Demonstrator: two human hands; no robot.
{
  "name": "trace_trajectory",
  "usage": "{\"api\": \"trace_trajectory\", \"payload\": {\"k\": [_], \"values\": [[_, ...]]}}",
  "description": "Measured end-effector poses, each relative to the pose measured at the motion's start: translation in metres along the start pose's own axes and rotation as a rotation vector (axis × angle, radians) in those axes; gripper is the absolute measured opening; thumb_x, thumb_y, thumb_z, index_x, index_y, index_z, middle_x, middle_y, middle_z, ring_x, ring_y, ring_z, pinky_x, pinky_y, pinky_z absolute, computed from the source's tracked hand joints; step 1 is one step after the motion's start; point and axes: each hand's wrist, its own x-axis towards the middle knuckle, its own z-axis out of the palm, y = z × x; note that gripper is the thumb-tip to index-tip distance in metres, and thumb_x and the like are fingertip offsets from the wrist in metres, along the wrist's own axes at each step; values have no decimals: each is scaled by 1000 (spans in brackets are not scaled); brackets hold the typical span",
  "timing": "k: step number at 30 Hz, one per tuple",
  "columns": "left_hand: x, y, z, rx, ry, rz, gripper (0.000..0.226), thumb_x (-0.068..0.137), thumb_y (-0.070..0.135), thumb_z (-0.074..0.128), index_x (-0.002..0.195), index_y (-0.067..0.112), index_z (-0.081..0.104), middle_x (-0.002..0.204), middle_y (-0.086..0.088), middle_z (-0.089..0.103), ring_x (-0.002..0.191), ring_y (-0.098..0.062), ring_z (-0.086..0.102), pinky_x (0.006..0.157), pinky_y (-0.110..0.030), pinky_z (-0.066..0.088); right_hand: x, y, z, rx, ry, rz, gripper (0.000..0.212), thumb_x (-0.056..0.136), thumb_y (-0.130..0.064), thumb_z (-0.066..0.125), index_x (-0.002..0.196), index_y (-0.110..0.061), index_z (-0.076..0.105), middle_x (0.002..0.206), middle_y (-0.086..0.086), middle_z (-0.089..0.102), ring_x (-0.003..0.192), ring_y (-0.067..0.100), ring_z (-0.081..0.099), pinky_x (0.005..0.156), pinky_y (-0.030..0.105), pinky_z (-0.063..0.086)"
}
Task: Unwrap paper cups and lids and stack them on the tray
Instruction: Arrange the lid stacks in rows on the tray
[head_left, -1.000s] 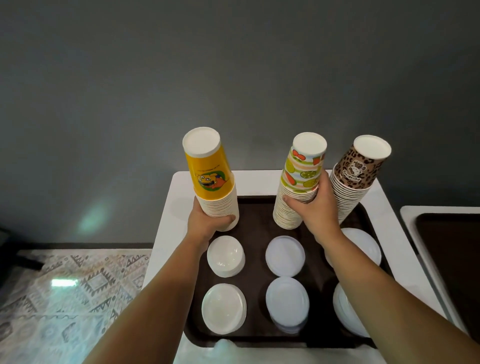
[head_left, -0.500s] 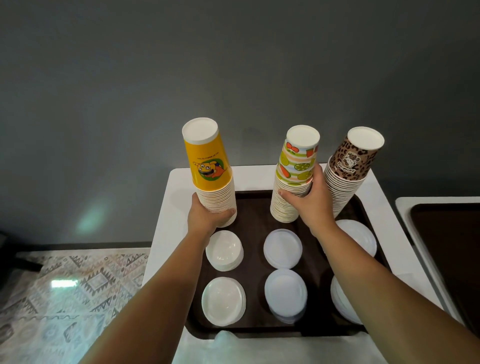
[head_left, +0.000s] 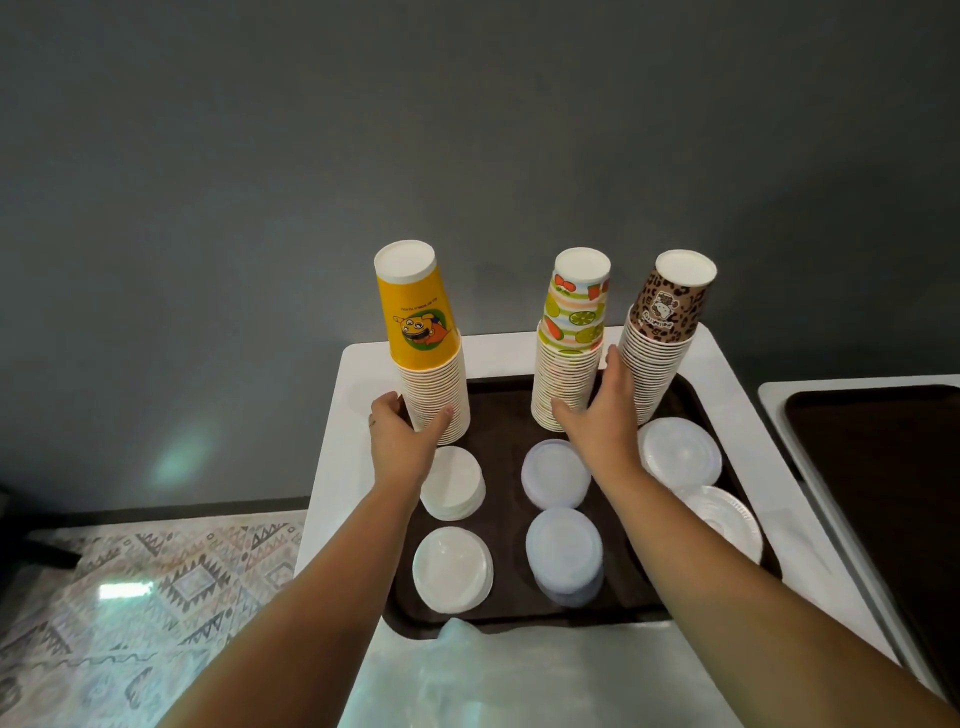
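Three upside-down cup stacks are standing along the far side of the dark brown tray (head_left: 691, 395): the yellow stack (head_left: 431, 358) is being gripped near its base by the left hand (head_left: 402, 436), fingers curled round it; the fruit-print stack (head_left: 569, 353) is being held by the right hand (head_left: 602, 415) likewise; the leopard-print stack (head_left: 662, 338) is being left untouched. Six piles of white lids (head_left: 452, 483) are lying nearer.

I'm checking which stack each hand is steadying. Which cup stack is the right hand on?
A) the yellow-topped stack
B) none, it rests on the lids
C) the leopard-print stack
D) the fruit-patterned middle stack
D: the right hand wraps the lower part of the fruit-patterned stack, while the left hand has its grip on the yellow-topped stack.
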Motion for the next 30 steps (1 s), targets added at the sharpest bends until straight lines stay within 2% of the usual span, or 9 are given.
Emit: {"api": "trace_trajectory", "payload": {"k": [3,9,11,14,16,19,21,26,30], "values": [[-11,2,-4,0,64,5,64,86,26,70,138,12,36,144,-8,43,129,-28,45,103,-42,42,-15,2,-6,-5,-24,16,80,83,-16,70,148,-9,22,151,11,29,137,26,32,107,34,34],[-47,8,-7,-28,91,123,39,90,16,62,126,14,47,133,-7,52,121,-25,50,101,-42,46,-52,13,-26,79,30,-1,46,85,-9,67,128,-12,53,133,8,52,123,23,51,93,26,41],[-68,14,-4,-67,49,212,33,92,14,58,123,12,49,126,-5,54,114,-21,52,93,-32,48,-61,15,-37,99,48,-15,36,86,-7,65,121,-12,58,127,8,55,119,21,54,91,24,42],[-103,25,11,-149,-75,287,23,92,11,57,114,13,51,106,-4,59,94,-14,56,69,-15,43,-69,18,-57,123,105,-53,28,86,-2,63,113,-11,62,120,8,57,113,21,58,87,22,42],[-124,29,28,-186,-175,285,22,91,12,58,110,16,50,105,-2,59,93,-13,57,66,-8,41,-73,22,-71,98,160,-68,28,85,-2,63,112,-11,63,119,9,56,112,22,56,86,20,39],[-152,31,58,-203,-317,234,25,90,12,59,113,15,49,109,1,55,100,-11,54,71,-4,40,-79,36,-91,39,240,-25,32,84,-5,65,115,-11,60,124,10,52,115,24,50,91,21,37],[-165,31,78,-209,-394,186,33,90,13,60,120,10,47,113,-1,53,106,-15,53,83,-14,40,-81,48,-103,5,242,43,39,83,-8,67,120,-11,56,129,12,49,118,27,47,98,33,41],[-180,23,115,-113,-439,109,49,92,21,60,134,10,38,133,-6,47,104,-9,45,90,-20,36,-94,88,-111,-27,98,251,61,81,-17,72,134,-8,43,138,17,40,125,34,40,98,41,39],[-181,21,139,-32,-454,31,65,91,35,59,143,8,29,145,-12,36,129,-24,41,105,-32,34,-95,112,-112,17,-18,363,65,83,-25,71,137,-7,39,141,17,39,128,32,38,101,43,38]]}}
